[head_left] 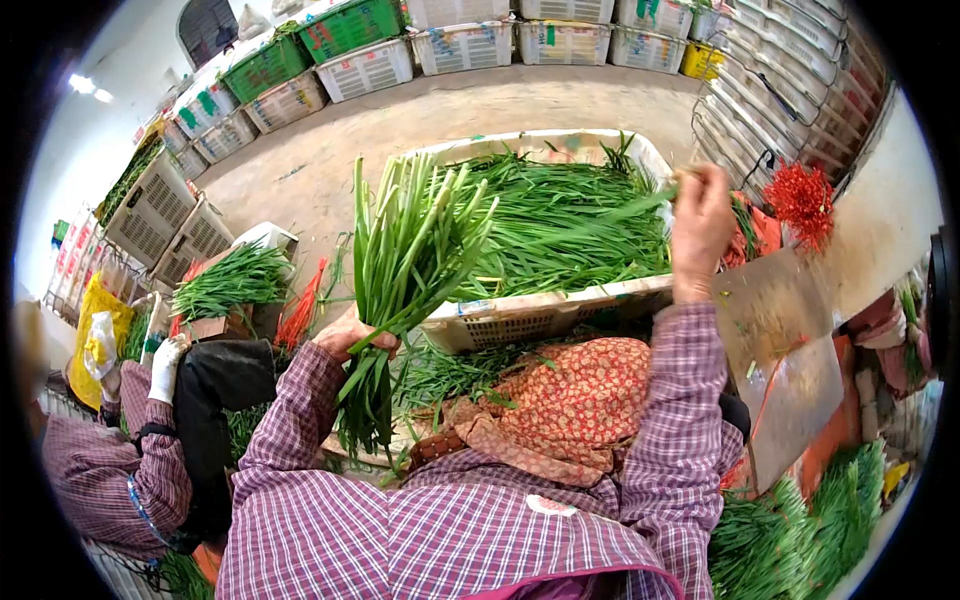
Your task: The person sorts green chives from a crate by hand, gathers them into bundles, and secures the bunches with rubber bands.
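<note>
My left hand [352, 335] is wrapped round a thick bunch of garlic chives [410, 240]. Their pale stem ends point up, while the green leaves hang below my fist. Raised over the right end of a white plastic crate [550, 307], my right hand [702, 220] is closed in a pinch. A few chive leaves [635, 207] trail leftward from its fingertips; their exact number is blurred. Loose garlic chives [570, 215] fill the crate. A red flowered apron [585, 390] covers my lap, with scattered leaves beside it.
A co-worker's gloved hand [168, 368] rests at left, near a pile of chives [235, 280]. Red ties [800, 205] hang by a board [780, 350] at right. More chives [800, 520] lie lower right. Stacked crates [465, 48] line the back wall; others [790, 85] stand at right.
</note>
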### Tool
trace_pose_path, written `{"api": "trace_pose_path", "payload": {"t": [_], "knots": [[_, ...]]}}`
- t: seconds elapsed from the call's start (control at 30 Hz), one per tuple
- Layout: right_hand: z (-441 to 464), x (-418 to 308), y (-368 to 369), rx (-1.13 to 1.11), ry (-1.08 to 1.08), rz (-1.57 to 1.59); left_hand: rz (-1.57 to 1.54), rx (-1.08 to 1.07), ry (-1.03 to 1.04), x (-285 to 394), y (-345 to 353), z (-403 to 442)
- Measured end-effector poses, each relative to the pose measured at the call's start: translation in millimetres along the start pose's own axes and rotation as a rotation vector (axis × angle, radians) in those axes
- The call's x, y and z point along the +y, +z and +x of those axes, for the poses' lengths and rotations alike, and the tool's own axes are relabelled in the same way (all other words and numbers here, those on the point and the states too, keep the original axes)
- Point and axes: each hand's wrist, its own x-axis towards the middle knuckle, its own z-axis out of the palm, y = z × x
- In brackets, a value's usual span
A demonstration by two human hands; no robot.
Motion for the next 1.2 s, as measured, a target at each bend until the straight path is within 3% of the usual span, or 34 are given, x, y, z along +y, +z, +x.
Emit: {"api": "trace_pose_path", "payload": {"t": [0.07,0.2,0.27,0.33,0.4,0.43,0.47,0.53,0.6,0.63,0.67,0.77,0.8,0.87,1.0,1.07,1.1,1.17,1.2], "knots": [[-4.6,6.8,-12.2,-0.007,0.050,0.112,-0.053,0.030,0.035,-6.2,-8.4,1.1],[-53.7,-23.7,-8.2,-1.038,0.114,-0.141,0.000,0.106,0.102,17.4,3.0,3.2],[-89.3,-19.9,16.1,-1.105,0.062,0.081,-0.005,0.180,0.207,45.8,25.3,2.4],[-108.5,-46.1,36.5,-1.122,0.149,0.153,0.014,0.208,0.247,61.7,44.3,12.8],[-122.7,-52.0,58.8,-1.144,0.329,0.457,-0.040,0.219,0.412,78.1,72.3,25.3],[-124.4,-57.0,66.0,-1.159,0.346,0.545,-0.063,0.206,0.639,73.8,83.7,45.7],[-133.8,-61.3,77.7,-0.960,0.290,0.858,-0.105,0.161,0.532,66.1,89.0,51.4],[-130.8,-55.8,83.2,-0.815,0.459,0.911,0.465,0.270,0.625,81.6,118.7,56.3],[-115.5,-47.6,69.7,-0.655,0.578,0.952,0.703,0.310,0.706,95.2,140.6,58.2],[-105.1,-38.1,62.9,-0.687,0.595,0.902,0.762,0.288,0.806,104.0,145.2,57.0],[-95.4,-28.1,54.7,-0.716,0.617,0.852,0.740,0.180,0.681,113.4,147.5,52.0],[-72.8,-10.2,29.5,-0.786,0.850,1.118,0.705,-0.013,0.641,139.5,151.3,33.9],[-66.9,-2.0,23.8,-0.805,0.911,1.199,0.568,-0.057,0.739,137.8,151.1,32.5],[-55.7,13.4,13.6,-0.851,0.967,1.361,0.184,-0.274,0.498,154.9,142.4,13.8],[-43.6,23.5,-14.8,-0.947,0.908,1.423,0.112,-0.241,0.353,148.4,70.6,30.3],[-44.3,22.2,-23.4,-1.141,0.730,1.245,-0.069,-0.068,0.510,134.3,59.5,52.4],[-54.6,2.3,-23.5,-1.025,0.851,1.135,-0.068,-0.063,0.510,129.4,60.5,61.4],[-81.4,8.9,-14.6,-1.077,0.851,0.988,-0.555,-0.247,0.434,119.2,65.3,75.5],[-87.6,-8.4,-15.5,-1.138,0.856,0.912,-0.541,-0.278,0.454,118.8,69.2,84.8]]}}
